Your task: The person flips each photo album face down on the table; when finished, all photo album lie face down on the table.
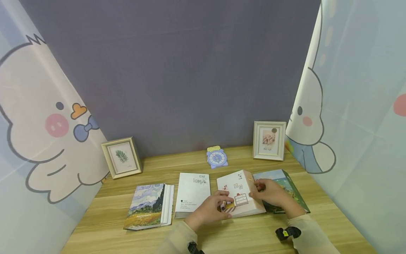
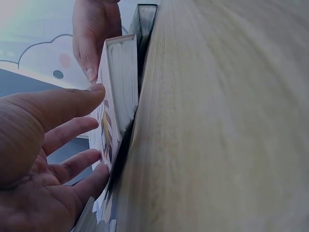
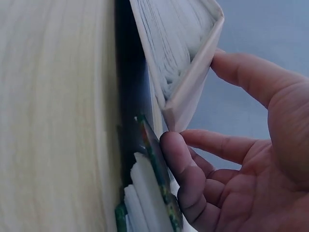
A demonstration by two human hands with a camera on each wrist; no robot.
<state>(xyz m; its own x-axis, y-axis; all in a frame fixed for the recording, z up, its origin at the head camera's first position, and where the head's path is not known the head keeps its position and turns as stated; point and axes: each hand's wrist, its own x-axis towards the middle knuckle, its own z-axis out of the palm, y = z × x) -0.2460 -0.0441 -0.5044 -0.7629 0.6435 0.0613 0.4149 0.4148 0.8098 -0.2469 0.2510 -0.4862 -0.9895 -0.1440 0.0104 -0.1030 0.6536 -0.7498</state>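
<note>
A thick photo album [image 1: 234, 185] with a pale cover, drawn with a dresser and small frames, sits at an angle to the tabletop. My right hand [image 1: 274, 193] pinches its spine, thumb on the cover and forefinger at the spine's lower edge [image 3: 186, 104]. Fingertips of my left hand [image 1: 207, 211] touch the front cover, fingers spread and loosely bent. Close beside the spine, a green landscape-covered album [image 1: 293, 187] is partly hidden by my right hand. To the left lies a white-covered book [image 1: 192, 194] with dark lettering.
Further left is a painted-landscape album [image 1: 147, 204]. Picture frames stand at the back left [image 1: 122, 157] and back right [image 1: 269, 141]. Between them is a blue clock-shaped piece [image 1: 217, 158]. A grey curtain [image 1: 177, 77] and printed side cloths enclose the wooden table [image 1: 104, 215].
</note>
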